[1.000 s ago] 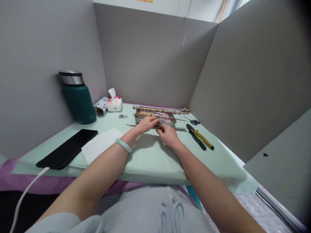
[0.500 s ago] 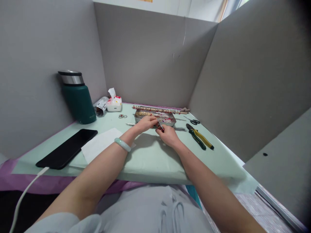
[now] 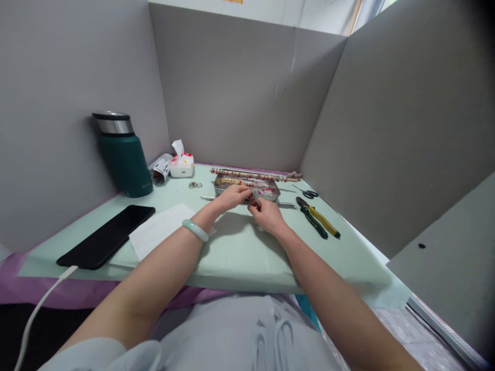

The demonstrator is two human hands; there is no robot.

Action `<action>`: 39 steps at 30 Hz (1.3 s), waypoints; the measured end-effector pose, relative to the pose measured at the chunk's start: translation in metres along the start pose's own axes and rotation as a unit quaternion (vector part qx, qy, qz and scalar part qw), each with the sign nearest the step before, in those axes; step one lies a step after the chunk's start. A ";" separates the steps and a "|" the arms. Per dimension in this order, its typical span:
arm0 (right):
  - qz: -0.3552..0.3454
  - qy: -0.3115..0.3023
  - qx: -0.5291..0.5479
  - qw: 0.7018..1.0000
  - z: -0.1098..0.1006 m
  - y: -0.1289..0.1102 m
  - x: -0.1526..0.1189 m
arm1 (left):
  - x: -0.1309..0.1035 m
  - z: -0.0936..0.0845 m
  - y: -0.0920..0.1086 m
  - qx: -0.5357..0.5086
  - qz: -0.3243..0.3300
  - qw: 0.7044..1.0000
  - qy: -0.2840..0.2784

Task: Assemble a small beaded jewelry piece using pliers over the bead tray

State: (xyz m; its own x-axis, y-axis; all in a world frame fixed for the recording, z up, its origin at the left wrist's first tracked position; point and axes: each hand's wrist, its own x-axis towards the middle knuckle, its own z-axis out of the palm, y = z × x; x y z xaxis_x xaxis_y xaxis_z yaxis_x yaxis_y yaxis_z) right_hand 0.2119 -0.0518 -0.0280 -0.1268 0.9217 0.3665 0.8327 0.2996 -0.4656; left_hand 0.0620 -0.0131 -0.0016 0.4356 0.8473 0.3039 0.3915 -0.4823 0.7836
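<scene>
My left hand (image 3: 233, 196), with a pale green bangle (image 3: 195, 230) on its wrist, is closed in a pinch. What sits between its fingertips is too small to make out. Close beside it, my right hand (image 3: 267, 213) is closed around a slim silvery tool (image 3: 255, 199), which slants up toward the left fingertips. A little red shows at the right fingers. Just behind both hands stands a metal tray (image 3: 275, 195) of gold, silver and red beaded pieces. Thin metal rods (image 3: 288, 205) lie on the table in front of the tray, partly hidden by my hands.
Beaded sticks (image 3: 247, 175) lie across the tray's back. Pliers (image 3: 317, 218) and scissors (image 3: 309, 194) are at right. Small rings (image 3: 195, 185), a tissue pack (image 3: 182, 166), a green bottle (image 3: 126, 162), white paper (image 3: 158, 229) and a plugged-in phone (image 3: 108, 236) are at left. Grey panels (image 3: 240, 93) enclose the table.
The slim tool has tilted slightly between my fingers. Both hands stay in nearly the same place, and nothing else has visibly moved.
</scene>
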 end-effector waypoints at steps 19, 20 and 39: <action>0.021 -0.031 0.075 0.996 0.000 0.001 0.001 | -0.003 -0.001 0.005 -0.048 -0.028 0.998 -0.035; 0.016 -0.018 0.053 0.998 0.000 0.001 0.001 | -0.003 -0.001 0.005 -0.047 -0.027 0.998 -0.036; 0.025 -0.057 0.146 0.987 0.000 0.001 0.002 | -0.003 -0.002 0.004 -0.095 -0.063 0.993 -0.025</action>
State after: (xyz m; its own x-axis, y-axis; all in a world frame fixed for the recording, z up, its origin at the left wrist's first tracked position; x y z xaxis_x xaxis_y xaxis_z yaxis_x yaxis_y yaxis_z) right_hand 0.2124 -0.0499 -0.0279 -0.1627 0.9538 0.2524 0.6501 0.2961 -0.6998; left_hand 0.0610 -0.0167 0.0018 0.4342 0.8840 0.1729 0.2886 -0.3184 0.9030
